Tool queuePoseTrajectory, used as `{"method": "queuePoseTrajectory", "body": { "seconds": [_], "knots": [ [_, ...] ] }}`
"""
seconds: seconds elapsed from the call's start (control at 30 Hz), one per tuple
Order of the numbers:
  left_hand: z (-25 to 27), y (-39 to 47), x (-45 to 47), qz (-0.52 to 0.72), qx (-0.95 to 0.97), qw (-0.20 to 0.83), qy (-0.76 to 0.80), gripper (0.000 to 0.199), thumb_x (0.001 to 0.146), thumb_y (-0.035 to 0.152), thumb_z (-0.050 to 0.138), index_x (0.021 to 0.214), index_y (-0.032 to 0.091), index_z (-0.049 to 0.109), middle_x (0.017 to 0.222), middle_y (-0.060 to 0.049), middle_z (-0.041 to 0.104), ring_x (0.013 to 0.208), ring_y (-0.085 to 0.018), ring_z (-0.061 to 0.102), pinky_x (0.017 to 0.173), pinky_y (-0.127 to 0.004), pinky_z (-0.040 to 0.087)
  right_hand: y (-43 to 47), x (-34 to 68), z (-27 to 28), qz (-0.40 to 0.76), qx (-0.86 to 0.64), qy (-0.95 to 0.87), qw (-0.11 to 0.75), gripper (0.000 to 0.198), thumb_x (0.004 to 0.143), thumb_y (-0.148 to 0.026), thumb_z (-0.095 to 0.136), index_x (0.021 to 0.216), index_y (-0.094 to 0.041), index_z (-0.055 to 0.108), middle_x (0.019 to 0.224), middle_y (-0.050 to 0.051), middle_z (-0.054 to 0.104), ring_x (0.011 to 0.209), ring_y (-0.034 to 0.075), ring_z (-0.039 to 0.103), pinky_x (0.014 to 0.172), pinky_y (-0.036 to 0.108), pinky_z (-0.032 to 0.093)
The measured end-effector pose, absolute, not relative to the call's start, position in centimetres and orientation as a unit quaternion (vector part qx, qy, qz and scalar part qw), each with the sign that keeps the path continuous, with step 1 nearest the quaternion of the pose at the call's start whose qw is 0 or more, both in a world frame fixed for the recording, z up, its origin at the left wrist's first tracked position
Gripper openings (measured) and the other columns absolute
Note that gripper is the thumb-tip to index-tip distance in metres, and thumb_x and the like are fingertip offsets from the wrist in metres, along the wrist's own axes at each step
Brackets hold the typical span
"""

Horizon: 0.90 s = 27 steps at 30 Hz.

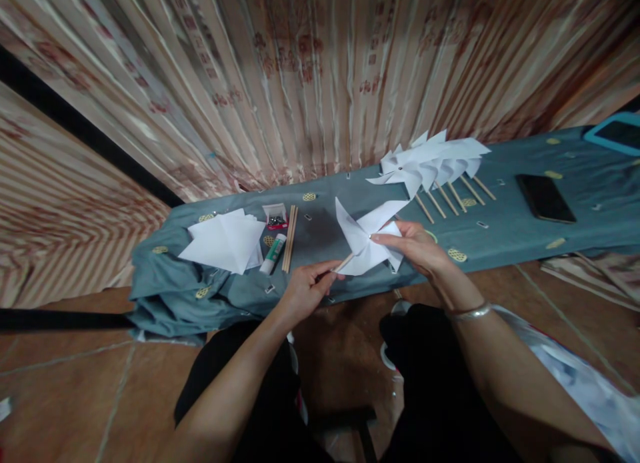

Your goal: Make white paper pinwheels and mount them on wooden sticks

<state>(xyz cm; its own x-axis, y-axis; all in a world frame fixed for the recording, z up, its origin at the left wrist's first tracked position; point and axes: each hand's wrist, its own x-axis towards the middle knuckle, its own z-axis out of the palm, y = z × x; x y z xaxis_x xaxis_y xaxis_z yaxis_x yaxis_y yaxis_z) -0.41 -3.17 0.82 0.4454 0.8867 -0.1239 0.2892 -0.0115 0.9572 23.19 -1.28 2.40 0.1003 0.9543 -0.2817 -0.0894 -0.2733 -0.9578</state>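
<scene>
A white paper pinwheel [367,240] is held over the front edge of the cloth-covered bench. My left hand [307,288] is closed around its wooden stick [343,263], at the lower left of the paper. With the thumb on the pinwheel's centre, my right hand [413,246] pinches the paper from the right side; its other fingers are partly behind the paper. Behind and to the right, several similar pinwheels [435,163] lie overlapped in a row, sticks pointing towards me.
The bench has a grey-green cloth [320,213]. At left lie white paper sheets [225,240], a glue stick [273,253], a small box of pins [276,218] and wooden sticks [290,240]. A phone [545,198] and a blue-framed device [615,133] lie at right. Curtains [300,83] hang behind.
</scene>
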Motion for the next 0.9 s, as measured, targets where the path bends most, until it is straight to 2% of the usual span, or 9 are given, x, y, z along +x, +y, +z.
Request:
{"method": "queuePoseTrajectory", "body": {
  "seconds": [0.13, 0.33, 0.5, 0.73, 0.8, 0.9],
  "knots": [
    [0.1, -3.1, -0.3, 0.28, 0.644, 0.539, 0.465, 0.049, 0.081, 0.03, 0.06, 0.127, 0.014, 0.063, 0.085, -0.005, 0.076, 0.049, -0.009, 0.051, 0.052, -0.021, 0.042, -1.2, 23.4, 2.1, 0.547, -0.575, -0.389, 0.467, 0.038, 0.048, -0.041, 0.089, 0.074, -0.017, 0.075, 0.069, 0.003, 0.076, 0.055, 0.016, 0.063, 0.053, 0.027, 0.049],
    [0.5, -3.0, -0.1, 0.268, 0.643, 0.541, 0.47, 0.03, 0.08, 0.034, 0.062, 0.101, 0.015, 0.073, 0.06, 0.002, 0.063, 0.045, -0.009, 0.05, 0.048, -0.02, 0.037, -1.4, 23.4, 2.2, 0.549, -0.577, -0.387, 0.465, 0.038, 0.046, -0.04, 0.091, 0.072, -0.017, 0.075, 0.066, 0.002, 0.074, 0.053, 0.015, 0.062, 0.051, 0.025, 0.048],
    [0.6, -3.0, 0.3, 0.257, 0.562, 0.633, 0.466, 0.038, 0.076, 0.047, 0.065, 0.091, 0.013, 0.07, 0.044, 0.006, 0.05, 0.038, -0.007, 0.039, 0.042, -0.019, 0.029, -1.5, 23.1, 3.0, 0.559, -0.573, -0.385, 0.46, 0.037, 0.043, -0.038, 0.091, 0.069, -0.018, 0.074, 0.066, 0.001, 0.074, 0.054, 0.014, 0.062, 0.054, 0.025, 0.049],
    [1.2, -3.5, 0.9, 0.252, 0.448, 0.747, 0.422, 0.043, 0.069, 0.057, 0.069, 0.075, 0.014, 0.062, 0.04, 0.006, 0.045, 0.034, -0.004, 0.029, 0.038, -0.02, 0.013, -1.7, 23.2, 3.5, 0.571, -0.565, -0.396, 0.445, 0.036, 0.046, -0.042, 0.09, 0.068, -0.019, 0.074, 0.066, 0.001, 0.074, 0.054, 0.015, 0.062, 0.053, 0.026, 0.048],
    [1.3, -3.6, 0.9, 0.246, 0.442, 0.761, 0.406, 0.042, 0.067, 0.054, 0.072, 0.075, 0.014, 0.061, 0.041, 0.006, 0.046, 0.033, -0.004, 0.029, 0.038, -0.02, 0.013, -1.7, 23.3, 3.5, 0.573, -0.568, -0.39, 0.444, 0.036, 0.044, -0.042, 0.09, 0.067, -0.019, 0.074, 0.064, 0.001, 0.074, 0.052, 0.014, 0.061, 0.051, 0.025, 0.047],
    [1.0, -3.7, 0.9, 0.239, 0.462, 0.751, 0.406, 0.043, 0.058, 0.045, 0.081, 0.083, 0.015, 0.062, 0.046, 0.008, 0.048, 0.037, -0.004, 0.033, 0.04, -0.018, 0.018, -1.7, 23.4, 3.5, 0.575, -0.572, -0.388, 0.438, 0.035, 0.044, -0.042, 0.09, 0.065, -0.019, 0.073, 0.062, 0.001, 0.073, 0.05, 0.013, 0.059, 0.048, 0.024, 0.045]
  ]
}}
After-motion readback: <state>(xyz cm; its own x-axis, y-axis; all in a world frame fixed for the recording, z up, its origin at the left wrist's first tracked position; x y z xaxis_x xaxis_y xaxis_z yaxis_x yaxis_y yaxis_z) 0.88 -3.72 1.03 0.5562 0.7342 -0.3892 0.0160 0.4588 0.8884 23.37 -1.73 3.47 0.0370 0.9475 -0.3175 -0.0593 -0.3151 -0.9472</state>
